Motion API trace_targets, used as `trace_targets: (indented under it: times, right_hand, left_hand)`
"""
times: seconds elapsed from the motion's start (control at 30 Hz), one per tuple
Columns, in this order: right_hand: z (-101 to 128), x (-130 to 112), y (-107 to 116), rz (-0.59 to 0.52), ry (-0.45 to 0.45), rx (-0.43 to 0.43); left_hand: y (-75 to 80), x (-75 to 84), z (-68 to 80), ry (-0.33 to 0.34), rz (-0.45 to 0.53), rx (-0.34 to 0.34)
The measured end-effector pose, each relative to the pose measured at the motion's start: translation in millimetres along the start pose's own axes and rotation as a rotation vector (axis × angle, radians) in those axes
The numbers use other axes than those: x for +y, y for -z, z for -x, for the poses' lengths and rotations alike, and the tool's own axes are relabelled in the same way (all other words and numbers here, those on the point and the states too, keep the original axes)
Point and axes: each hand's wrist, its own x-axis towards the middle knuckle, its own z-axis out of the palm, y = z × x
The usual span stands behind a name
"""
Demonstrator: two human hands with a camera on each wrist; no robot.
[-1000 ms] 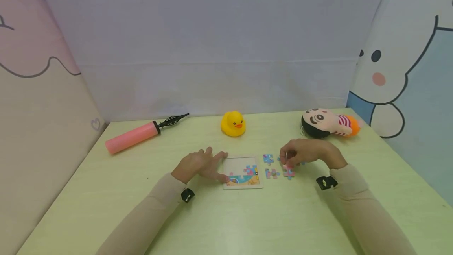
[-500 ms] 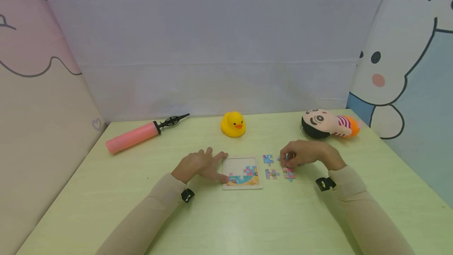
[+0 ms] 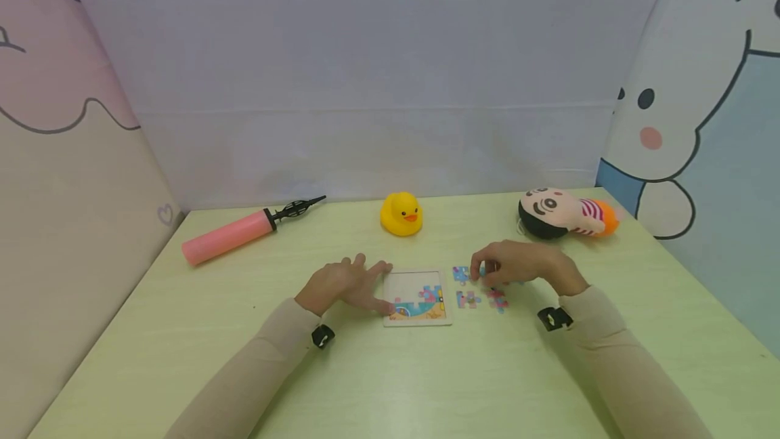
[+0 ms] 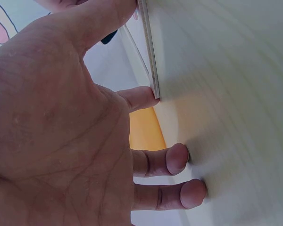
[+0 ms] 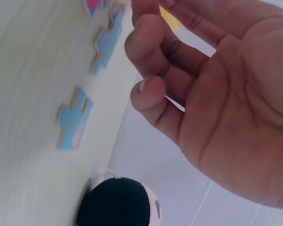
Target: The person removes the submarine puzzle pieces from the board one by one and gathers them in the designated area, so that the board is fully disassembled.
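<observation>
My left hand (image 3: 350, 285) lies spread at the left side of a square puzzle tray (image 3: 449, 303), thumb and index fingertip resting at its edge, other fingers extended. Part of a colourful picture fills the tray's lower section, with a pinkish puzzle piece (image 3: 429, 294) fitted above it. To the right, my right hand (image 3: 518, 264) hovers over loose pieces, fingers bent loosely and nothing visible between them. Near its fingertips lies a blue puzzle piece (image 3: 460, 275); two pink pieces (image 3: 498, 301) sit below. Another blue piece (image 5: 74, 121) shows in the right wrist view; thumb and index tips are partly cut off there.
A yellow rubber duck (image 3: 402, 214) stands behind the tray. Back left lies a pink hand pump (image 3: 228, 237) with a black nozzle. A plush doll (image 3: 567, 212) with a black-and-pale head lies back right. Walls border the table (image 3: 390, 385) at the back and sides.
My right hand has shifted left, away from above the right-hand pink piece, towards the upper-left blue piece. That pink piece sits slightly nearer the front. The left hand and tray stay put.
</observation>
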Motion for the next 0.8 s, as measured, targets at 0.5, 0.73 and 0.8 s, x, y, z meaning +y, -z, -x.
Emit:
trace_targets:
  times: [0.5, 0.73, 0.8]
  right_hand:
    - [-24, -33, -24, -0.043, 0.035, -0.002]
    - [-35, -43, -39, 0.004, 0.122, -0.001]
    - [-36, -45, -42, 0.011, 0.131, 0.000]
  left_hand:
    - [1.5, -0.1, -0.4, 0.000, 0.003, -0.006]
    - [1.3, -0.8, -1.1, 0.007, 0.006, -0.004]
    - [1.3, -0.8, -1.0, 0.006, 0.001, -0.002]
